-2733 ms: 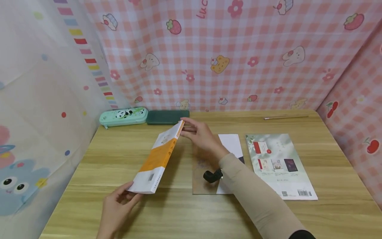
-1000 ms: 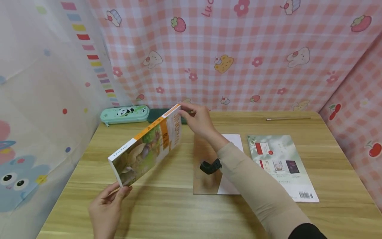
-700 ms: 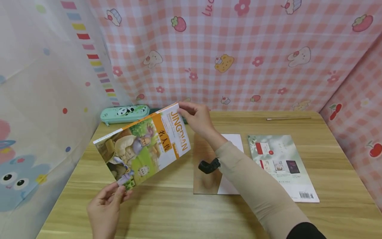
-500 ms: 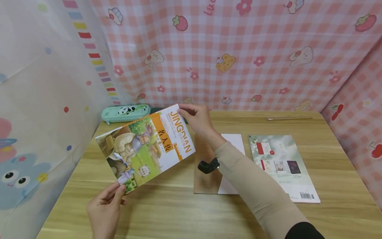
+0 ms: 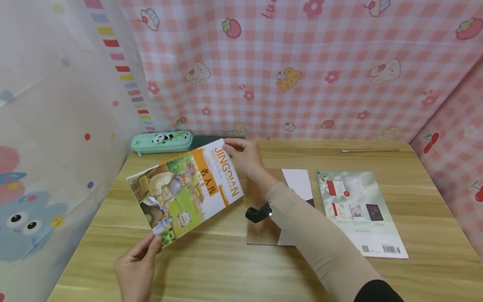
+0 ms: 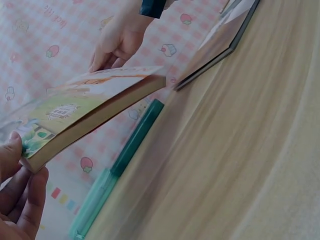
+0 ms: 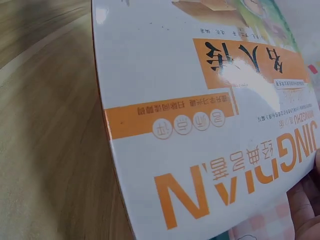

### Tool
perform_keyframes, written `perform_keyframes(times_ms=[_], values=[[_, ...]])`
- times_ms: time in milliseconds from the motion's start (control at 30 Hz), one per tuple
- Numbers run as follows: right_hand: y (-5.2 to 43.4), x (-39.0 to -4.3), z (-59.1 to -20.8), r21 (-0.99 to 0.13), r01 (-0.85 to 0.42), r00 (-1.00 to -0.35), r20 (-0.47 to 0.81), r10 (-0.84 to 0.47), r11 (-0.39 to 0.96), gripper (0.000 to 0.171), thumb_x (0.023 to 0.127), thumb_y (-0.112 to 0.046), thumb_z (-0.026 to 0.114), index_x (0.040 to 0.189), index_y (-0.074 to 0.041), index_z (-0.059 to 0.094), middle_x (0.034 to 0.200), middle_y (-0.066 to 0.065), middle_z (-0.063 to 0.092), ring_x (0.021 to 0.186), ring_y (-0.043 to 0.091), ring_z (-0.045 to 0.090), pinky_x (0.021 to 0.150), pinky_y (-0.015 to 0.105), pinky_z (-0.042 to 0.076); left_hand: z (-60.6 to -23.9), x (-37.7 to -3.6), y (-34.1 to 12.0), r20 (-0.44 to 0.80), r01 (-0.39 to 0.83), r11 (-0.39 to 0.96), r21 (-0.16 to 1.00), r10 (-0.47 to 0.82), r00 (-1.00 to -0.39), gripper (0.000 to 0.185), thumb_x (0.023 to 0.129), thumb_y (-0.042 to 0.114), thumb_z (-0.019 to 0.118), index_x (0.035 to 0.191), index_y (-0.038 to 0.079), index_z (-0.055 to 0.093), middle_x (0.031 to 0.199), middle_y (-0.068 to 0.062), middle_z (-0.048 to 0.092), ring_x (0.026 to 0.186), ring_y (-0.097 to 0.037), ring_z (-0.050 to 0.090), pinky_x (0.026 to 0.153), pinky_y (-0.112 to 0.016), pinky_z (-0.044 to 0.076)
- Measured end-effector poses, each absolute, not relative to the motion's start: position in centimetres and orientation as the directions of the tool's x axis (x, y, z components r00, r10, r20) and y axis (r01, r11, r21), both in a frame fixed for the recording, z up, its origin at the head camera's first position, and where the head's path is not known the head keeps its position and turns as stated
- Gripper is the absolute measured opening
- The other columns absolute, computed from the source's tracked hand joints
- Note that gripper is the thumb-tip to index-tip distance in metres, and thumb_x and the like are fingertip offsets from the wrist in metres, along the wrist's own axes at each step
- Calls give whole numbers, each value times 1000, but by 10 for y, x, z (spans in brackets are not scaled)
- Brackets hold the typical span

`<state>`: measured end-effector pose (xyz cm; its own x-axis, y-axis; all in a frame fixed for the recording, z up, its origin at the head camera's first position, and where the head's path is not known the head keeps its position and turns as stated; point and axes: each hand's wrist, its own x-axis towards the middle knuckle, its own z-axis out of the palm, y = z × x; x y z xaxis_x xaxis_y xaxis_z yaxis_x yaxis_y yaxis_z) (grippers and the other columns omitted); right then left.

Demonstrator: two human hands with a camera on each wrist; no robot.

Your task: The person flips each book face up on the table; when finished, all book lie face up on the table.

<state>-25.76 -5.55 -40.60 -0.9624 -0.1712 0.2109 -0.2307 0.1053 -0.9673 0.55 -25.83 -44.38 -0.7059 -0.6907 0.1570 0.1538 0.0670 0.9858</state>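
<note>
Book (image 5: 185, 188) held cover-up above the table (image 5: 226, 268)
Left hand (image 5: 137, 268) pinches its 7 o'clock corner — right hand (image 5: 243, 155) grips the 1 o'clock corner.

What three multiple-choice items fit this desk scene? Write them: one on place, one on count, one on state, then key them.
1. Where is the panda pencil case?
A. the table's far left corner
B. on the green magazine
C. in the right hand

2. How many hands hold the illustrated book?
A. none
B. one
C. two

3. How is the book?
A. lying open
B. closed, cover up, held off the table
C. standing on its spine

A: it lies by the wall.
C: the left hand grips the near corner, the right hand the far one.
B: the left wrist view shows a gap above the table.
</note>
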Motion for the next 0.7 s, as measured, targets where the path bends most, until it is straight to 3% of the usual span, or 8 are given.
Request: perform_keyframes(times_ms=[167,333,567,700], values=[[-57,-257,-413,-975,-184,-963,152,-223,128,23,95,-11,72,117,-8,76,110,6,76,93,15,71,78,24,60,-448,6,-259,110,124,29,992,-693,-713,15,84,-17,71,99,-17,71,79,4,76,60,-5,70,57,-17,58],[-60,-254,-420,-983,-138,-957,100,-274,121,27,97,-6,67,124,-5,72,117,10,74,98,18,71,80,24,59,-449,6,-260,34,27,22,999,-683,-729,16,85,-12,74,101,-15,71,78,7,76,59,-7,69,57,-18,58],[-65,-252,-436,-984,-111,-919,48,-390,141,37,99,0,61,136,-3,63,133,11,66,113,20,66,90,25,57,-451,7,-267,-31,-161,136,977,-664,-747,27,89,-2,75,110,-18,68,74,14,73,59,-4,67,57,-14,56],[-66,-252,-444,-978,-121,-872,23,-490,170,44,100,0,59,144,-2,55,144,12,58,127,21,58,101,29,52,-454,6,-272,-64,-266,222,938,-644,-763,27,92,3,74,113,-13,69,89,-3,76,63,-4,68,61,-16,58]])
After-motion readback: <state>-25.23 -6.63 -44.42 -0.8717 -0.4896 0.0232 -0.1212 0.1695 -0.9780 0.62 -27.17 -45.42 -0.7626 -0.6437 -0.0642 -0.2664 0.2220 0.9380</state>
